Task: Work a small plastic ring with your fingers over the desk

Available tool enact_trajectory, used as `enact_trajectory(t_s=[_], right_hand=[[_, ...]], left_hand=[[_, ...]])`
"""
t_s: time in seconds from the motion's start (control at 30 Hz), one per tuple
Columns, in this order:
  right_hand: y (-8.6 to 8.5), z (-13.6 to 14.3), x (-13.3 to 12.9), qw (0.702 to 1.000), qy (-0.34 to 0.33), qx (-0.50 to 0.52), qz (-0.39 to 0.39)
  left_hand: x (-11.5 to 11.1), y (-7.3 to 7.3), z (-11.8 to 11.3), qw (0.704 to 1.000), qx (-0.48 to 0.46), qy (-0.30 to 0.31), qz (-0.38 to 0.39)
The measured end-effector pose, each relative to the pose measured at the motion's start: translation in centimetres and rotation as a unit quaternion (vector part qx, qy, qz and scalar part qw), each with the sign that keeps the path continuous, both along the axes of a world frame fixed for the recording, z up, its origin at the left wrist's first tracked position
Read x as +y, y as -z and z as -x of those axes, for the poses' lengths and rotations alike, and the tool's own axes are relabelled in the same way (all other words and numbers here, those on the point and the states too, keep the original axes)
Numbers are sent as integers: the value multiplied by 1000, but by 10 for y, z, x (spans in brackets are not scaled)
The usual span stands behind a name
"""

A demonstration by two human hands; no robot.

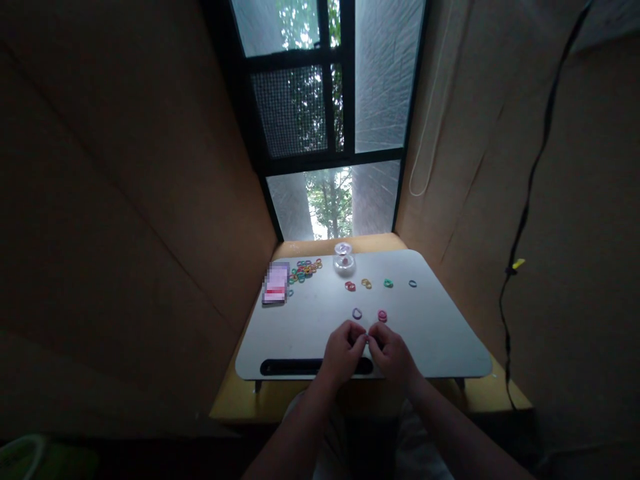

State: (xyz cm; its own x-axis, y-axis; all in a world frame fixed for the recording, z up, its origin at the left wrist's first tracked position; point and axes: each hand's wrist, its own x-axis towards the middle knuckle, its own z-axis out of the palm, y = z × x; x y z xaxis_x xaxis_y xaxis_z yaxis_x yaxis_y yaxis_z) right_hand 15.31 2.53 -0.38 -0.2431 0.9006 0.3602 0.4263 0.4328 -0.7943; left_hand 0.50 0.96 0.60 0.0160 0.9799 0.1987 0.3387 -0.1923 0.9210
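Note:
My left hand (345,348) and my right hand (391,350) meet over the near part of the white table (300,327). Both are closed in a pinch, fingertips almost touching, on something too small to make out. Just beyond them lie a purple ring-shaped band (357,313) and some pink bands (383,315), which look like small hair ties. Farther back is a row of similar bands: red (350,286), yellow (367,283), green (389,283) and a single blue one (413,284).
A mixed pile of colored bands (306,269) lies at the back left beside a phone-like blurred rectangle (276,283). A clear round container (344,265) stands at the back. A dark slot (290,367) runs along the near edge. A black cable (524,207) hangs at right.

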Motion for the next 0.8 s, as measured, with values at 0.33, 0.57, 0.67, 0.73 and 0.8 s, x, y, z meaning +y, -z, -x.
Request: enact_trajectory(t_s=[0.33, 0.57, 0.67, 0.73, 0.8], right_hand=[[3, 1, -2, 1000, 3, -21, -12], [2, 2, -2, 1000, 0, -17, -9], [1, 2, -2, 1000, 2, -11, -12], [2, 2, -2, 1000, 3, -12, -13], [2, 1, -2, 1000, 2, -16, -13]], left_hand=[[-2, 1, 0, 1000, -6, -1, -11], [-2, 0, 0, 1000, -5, 1, -8], [-3, -1, 0, 1000, 1, -1, -10], [-4, -1, 0, 1000, 4, -2, -12], [-4, -1, 0, 1000, 6, -4, -14]])
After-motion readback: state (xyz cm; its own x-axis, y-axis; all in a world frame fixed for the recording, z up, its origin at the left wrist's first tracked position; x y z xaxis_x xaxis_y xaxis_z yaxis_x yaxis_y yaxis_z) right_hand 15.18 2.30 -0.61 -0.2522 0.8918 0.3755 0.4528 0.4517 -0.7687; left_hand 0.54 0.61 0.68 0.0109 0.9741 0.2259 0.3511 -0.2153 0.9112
